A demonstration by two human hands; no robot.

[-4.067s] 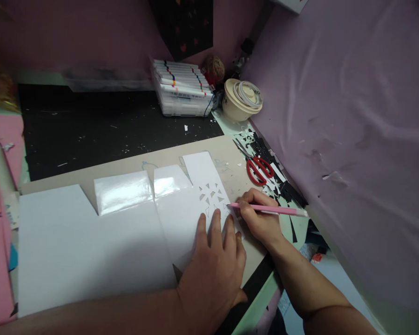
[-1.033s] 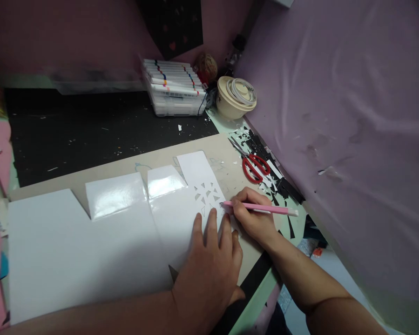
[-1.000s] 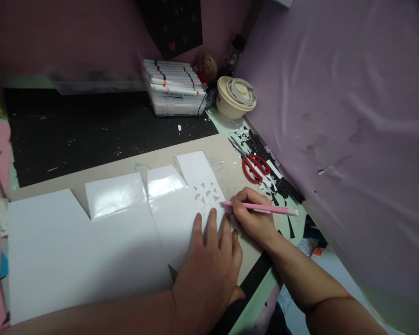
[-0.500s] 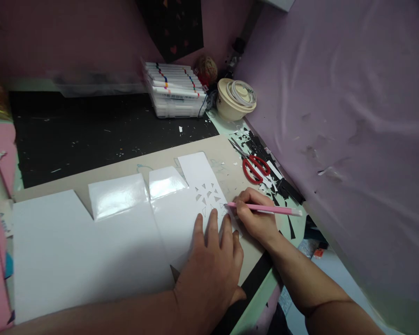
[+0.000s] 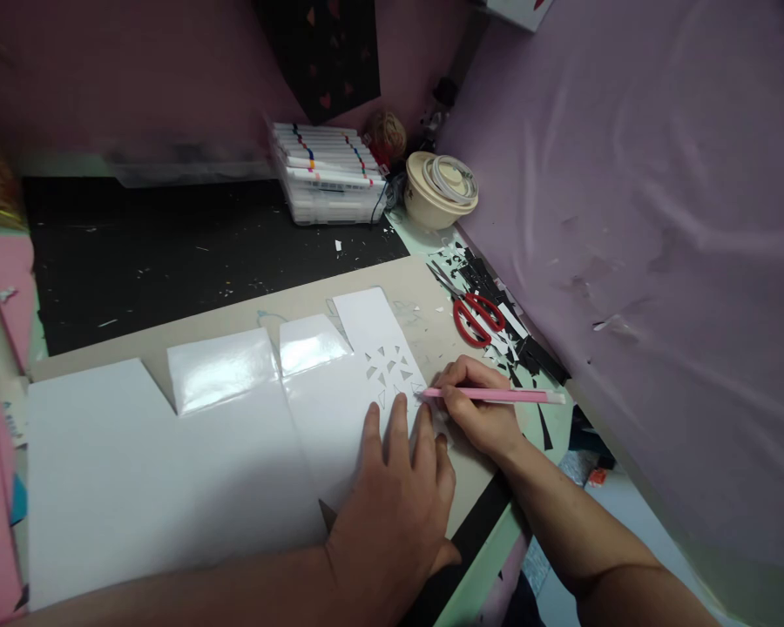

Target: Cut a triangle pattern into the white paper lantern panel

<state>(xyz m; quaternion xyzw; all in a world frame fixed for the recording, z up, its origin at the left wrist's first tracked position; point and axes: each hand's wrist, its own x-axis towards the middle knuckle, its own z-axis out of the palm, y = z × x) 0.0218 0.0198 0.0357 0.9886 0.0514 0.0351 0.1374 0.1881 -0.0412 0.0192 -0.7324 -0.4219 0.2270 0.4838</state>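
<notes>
Right hand (image 5: 483, 407) pinches a pink pen-like tool (image 5: 503, 395), its tip at the pattern near the right edge of the white sheet (image 5: 170, 488). Left hand (image 5: 395, 492) lies on that sheet, fingers spread. Progress, as judged: upper openings (image 5: 390, 367) cut through; outlined shapes (image 5: 382, 399) nearest the left hand appear uncut, outstanding. Sheet lies on a beige board (image 5: 431, 318); red-handled scissors (image 5: 474, 318) beyond, beside scraps (image 5: 532, 355).

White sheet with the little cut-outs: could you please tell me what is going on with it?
A person's left hand rests spread on the white sheet. The right hand has a pink pen-like tool in its grip, its tip near the sheet's right edge, close to the small cut-outs. Red-handled scissors lie by paper scraps.
</notes>
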